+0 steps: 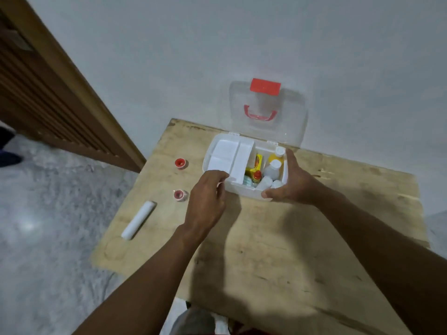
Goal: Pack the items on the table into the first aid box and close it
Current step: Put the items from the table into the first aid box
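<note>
The white first aid box (212, 154) stands open at the back of the wooden table (278, 238), its clear lid (290, 122) with red latch and handle leaning on the wall. A white tray insert (229, 155) fills its left half; the right half holds white bottles (272, 169) and a yellow pack (257, 163). My right hand (290, 182) grips the box's front right corner. My left hand (208, 199) touches the box's front left edge, fingers curled. Two red-cored tape rolls (180, 163) (180, 195) and a white bandage roll (138, 220) lie on the table to the left.
A white wall stands right behind the box. A brown slatted door (48, 93) is at the left, with grey speckled floor (48, 238) beside the table. The table's left edge runs close to the bandage roll.
</note>
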### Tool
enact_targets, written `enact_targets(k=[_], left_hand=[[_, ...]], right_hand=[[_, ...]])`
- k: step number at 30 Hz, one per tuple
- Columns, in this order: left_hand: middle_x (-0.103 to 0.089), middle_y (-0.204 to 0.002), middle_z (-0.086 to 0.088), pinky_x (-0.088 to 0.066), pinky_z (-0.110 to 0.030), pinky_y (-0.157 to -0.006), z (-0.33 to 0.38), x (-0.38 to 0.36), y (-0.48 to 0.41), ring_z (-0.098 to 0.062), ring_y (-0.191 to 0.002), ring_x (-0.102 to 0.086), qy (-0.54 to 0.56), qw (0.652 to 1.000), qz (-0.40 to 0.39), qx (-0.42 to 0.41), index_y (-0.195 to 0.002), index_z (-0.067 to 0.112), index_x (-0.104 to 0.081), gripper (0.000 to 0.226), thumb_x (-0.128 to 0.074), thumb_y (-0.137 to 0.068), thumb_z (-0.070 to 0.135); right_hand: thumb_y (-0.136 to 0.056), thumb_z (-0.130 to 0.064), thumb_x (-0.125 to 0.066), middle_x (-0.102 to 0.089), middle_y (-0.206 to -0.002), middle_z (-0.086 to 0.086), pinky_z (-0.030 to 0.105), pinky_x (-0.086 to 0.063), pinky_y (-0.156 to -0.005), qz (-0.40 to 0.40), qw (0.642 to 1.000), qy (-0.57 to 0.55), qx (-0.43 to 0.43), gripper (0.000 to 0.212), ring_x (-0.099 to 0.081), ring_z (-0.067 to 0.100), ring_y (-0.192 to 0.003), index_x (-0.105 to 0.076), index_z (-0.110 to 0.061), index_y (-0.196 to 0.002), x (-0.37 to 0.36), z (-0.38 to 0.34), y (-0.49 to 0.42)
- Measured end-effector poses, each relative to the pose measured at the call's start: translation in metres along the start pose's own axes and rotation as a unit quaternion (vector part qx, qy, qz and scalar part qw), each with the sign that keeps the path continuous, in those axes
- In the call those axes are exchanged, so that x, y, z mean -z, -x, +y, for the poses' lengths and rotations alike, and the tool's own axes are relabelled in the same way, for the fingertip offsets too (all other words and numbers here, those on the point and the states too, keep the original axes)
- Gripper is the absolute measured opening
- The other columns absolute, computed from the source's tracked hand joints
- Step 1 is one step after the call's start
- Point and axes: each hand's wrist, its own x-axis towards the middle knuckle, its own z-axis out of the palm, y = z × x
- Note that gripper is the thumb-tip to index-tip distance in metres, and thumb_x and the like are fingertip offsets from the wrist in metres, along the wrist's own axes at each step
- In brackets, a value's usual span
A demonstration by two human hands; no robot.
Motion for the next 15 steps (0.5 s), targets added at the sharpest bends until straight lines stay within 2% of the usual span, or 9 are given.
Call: enact_targets(k=[2,3,4,6,7,9,12,15], left_hand=[[-0.066,-0.108,-0.002,-0.054,-0.029,-0.079,-0.004,0.007,0.014,-0.017,-0.097,-0.064,-0.006,1.0,0.028,-0.001,-0.107,0.009,-0.068,0.023,-0.058,-0.09,-0.001],[-0.066,-0.108,-0.002,-0.054,-0.028,-0.078,-0.007,0.01,0.02,-0.016,-0.097,-0.063,-0.013,0.999,0.041,0.0,-0.107,0.009,-0.068,0.022,-0.057,-0.089,-0.001],[-0.066,-0.109,-0.002,-0.054,-0.03,-0.077,-0.01,0.015,0.024,-0.015,-0.097,-0.063,-0.021,0.999,0.048,0.003,-0.107,0.009,-0.068,0.023,-0.057,-0.089,0.0],[-0.066,-0.11,-0.001,-0.056,-0.036,-0.076,-0.021,0.025,0.033,-0.016,-0.092,-0.064,-0.039,0.998,0.053,0.022,-0.108,0.011,-0.068,0.025,-0.056,-0.089,0.002],[-0.066,-0.11,-0.002,-0.056,-0.038,-0.075,-0.029,0.031,0.037,-0.017,-0.09,-0.064,-0.045,0.997,0.053,0.035,-0.109,0.011,-0.068,0.026,-0.056,-0.088,0.002],[-0.067,-0.108,-0.005,-0.056,-0.039,-0.074,-0.045,0.049,0.048,-0.021,-0.088,-0.066,-0.061,0.995,0.045,0.057,-0.108,0.009,-0.069,0.027,-0.054,-0.087,0.003],[-0.066,-0.111,-0.007,-0.051,-0.034,-0.081,-0.068,0.075,0.06,-0.026,-0.096,-0.066,-0.107,0.989,-0.002,0.098,-0.109,0.009,-0.069,0.027,-0.052,-0.088,0.007],[-0.061,-0.124,-0.01,-0.05,-0.036,-0.084,-0.092,0.102,0.07,-0.032,-0.107,-0.062,-0.165,0.973,-0.065,0.149,-0.118,0.013,-0.066,0.031,-0.058,-0.089,0.007]], right_hand=[[-0.062,-0.022,-0.093,-0.047,-0.123,-0.011,0.005,-0.047,-0.065,-0.008,1.0,-0.002,0.001,0.117,-0.054,0.01,-0.108,-0.011,-0.036,-0.144,0.001,0.0,0.0],[-0.065,-0.018,-0.092,-0.046,-0.118,-0.016,0.003,-0.045,-0.063,-0.012,1.0,-0.001,0.0,0.115,-0.052,0.009,-0.106,-0.011,-0.031,-0.146,0.001,-0.002,0.001],[-0.065,-0.017,-0.091,-0.043,-0.115,-0.021,0.004,-0.043,-0.068,-0.014,1.0,0.003,0.0,0.115,-0.05,0.009,-0.108,-0.011,-0.028,-0.147,0.002,-0.004,0.002],[-0.065,-0.022,-0.092,-0.04,-0.117,-0.025,0.017,-0.043,-0.087,-0.025,1.0,0.017,0.005,0.116,-0.047,0.01,-0.115,-0.01,-0.03,-0.148,0.002,-0.008,0.003],[-0.065,-0.024,-0.091,-0.039,-0.122,-0.022,0.024,-0.04,-0.092,-0.027,0.999,0.024,0.002,0.116,-0.045,0.011,-0.117,-0.01,-0.031,-0.148,0.003,-0.01,0.003],[-0.068,-0.025,-0.089,-0.032,-0.129,-0.018,0.028,-0.035,-0.094,-0.033,0.999,0.041,-0.006,0.115,-0.039,0.01,-0.117,-0.008,-0.027,-0.15,0.001,-0.016,0.006],[-0.067,-0.03,-0.09,-0.026,-0.131,-0.017,0.029,-0.033,-0.097,-0.024,0.997,0.065,-0.014,0.12,-0.033,0.009,-0.119,-0.006,-0.025,-0.152,0.006,-0.02,0.008],[-0.042,-0.056,-0.088,-0.024,-0.138,-0.018,0.033,-0.033,-0.106,-0.037,0.995,0.086,-0.025,0.139,-0.031,0.008,-0.124,-0.006,-0.03,-0.152,0.004,-0.027,0.009]])
